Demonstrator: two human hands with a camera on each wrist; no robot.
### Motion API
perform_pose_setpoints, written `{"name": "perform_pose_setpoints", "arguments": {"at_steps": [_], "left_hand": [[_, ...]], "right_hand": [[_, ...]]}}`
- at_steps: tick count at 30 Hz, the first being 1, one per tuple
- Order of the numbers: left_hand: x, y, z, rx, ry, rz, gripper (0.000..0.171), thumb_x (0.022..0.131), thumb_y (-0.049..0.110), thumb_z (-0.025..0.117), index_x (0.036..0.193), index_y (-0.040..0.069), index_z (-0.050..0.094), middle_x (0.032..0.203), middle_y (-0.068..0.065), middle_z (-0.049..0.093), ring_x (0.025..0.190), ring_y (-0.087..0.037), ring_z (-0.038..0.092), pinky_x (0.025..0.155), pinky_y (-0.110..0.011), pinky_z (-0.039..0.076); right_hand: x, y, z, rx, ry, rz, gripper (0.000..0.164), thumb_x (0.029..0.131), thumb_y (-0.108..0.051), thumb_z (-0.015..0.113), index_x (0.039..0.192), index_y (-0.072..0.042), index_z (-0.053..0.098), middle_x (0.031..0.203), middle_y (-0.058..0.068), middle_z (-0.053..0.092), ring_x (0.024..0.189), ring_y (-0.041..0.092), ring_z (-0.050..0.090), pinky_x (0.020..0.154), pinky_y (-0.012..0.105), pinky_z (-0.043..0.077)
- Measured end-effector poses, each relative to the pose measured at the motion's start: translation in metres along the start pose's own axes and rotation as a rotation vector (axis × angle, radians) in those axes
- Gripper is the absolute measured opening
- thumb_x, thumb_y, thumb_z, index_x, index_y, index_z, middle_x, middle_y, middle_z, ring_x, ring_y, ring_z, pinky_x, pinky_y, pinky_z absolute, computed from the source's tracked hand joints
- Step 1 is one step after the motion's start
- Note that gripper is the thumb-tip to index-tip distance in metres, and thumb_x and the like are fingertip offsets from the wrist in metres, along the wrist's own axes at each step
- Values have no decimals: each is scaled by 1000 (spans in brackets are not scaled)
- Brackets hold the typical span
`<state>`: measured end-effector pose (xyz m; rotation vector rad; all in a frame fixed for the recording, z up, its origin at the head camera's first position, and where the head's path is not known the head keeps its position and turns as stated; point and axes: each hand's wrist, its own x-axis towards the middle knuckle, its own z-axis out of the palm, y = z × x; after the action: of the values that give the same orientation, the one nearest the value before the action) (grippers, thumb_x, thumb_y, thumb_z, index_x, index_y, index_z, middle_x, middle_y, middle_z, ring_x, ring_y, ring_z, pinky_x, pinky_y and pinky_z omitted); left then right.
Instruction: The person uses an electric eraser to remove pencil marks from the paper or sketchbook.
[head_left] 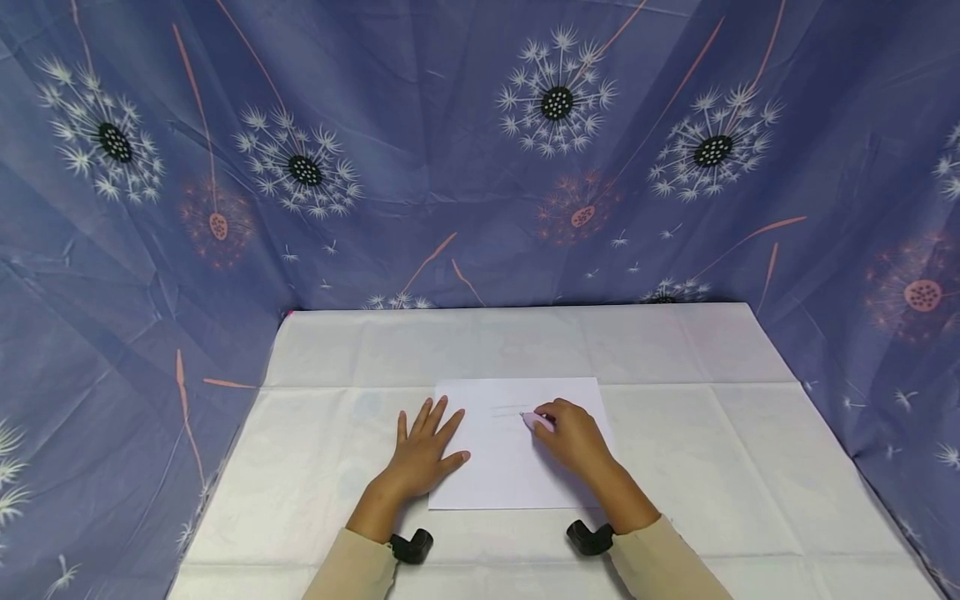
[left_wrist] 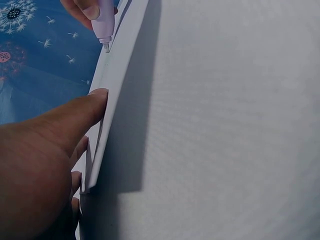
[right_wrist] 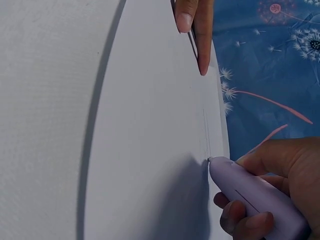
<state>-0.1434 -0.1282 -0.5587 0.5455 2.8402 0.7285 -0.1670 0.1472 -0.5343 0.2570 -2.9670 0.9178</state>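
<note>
Nearest are two beige fabric sleeves point(head_left: 667, 554), and at the wrists two black, curved, hard-looking wrist pieces point(head_left: 412, 547). Beyond them are two bare hands. The left hand point(head_left: 420, 458) lies palm down with five spread fingers across the left edge of one rectangular sheet of white paper point(head_left: 487, 479), thumb and index fingertip on it; its grip is released, holding nothing. The right hand point(head_left: 577, 437), over the sheet's right part, has its grip closed around one thick, smooth lilac pen point(right_wrist: 255, 195). The pen's tip touches the paper beside two faint, thin dark lines point(head_left: 506, 416), roughly parallel. The sheet rests on one bench point(head_left: 712, 467) covered in creased white cloth. Farthest hangs a blue-violet fabric backdrop point(head_left: 435, 150) with four large white dandelions near the top and three pink ones lower.
</note>
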Motion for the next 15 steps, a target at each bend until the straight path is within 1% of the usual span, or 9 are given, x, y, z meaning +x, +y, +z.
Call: {"name": "perform_pose_setpoints", "arguments": {"at_steps": [9, 15], "left_hand": [[0, -1, 1, -3, 1, -2, 68, 100, 46, 58, 158, 17, 37, 170, -15, 18, 158, -41, 8, 119, -73, -2], [0, -2, 3, -14, 3, 5, 70, 99, 47, 59, 158, 17, 37, 170, -16, 17, 158, -42, 7, 118, -73, -4]], "right_hand": [[0, -3, 3, 9, -14, -26, 18, 90, -20, 75, 102, -7, 78, 92, 4, 72, 83, 20, 67, 77, 39, 53], [0, -1, 0, -5, 3, 0, 20, 91, -24, 75, 102, -8, 78, 92, 4, 71, 86, 22, 68, 81, 41, 53]]}}
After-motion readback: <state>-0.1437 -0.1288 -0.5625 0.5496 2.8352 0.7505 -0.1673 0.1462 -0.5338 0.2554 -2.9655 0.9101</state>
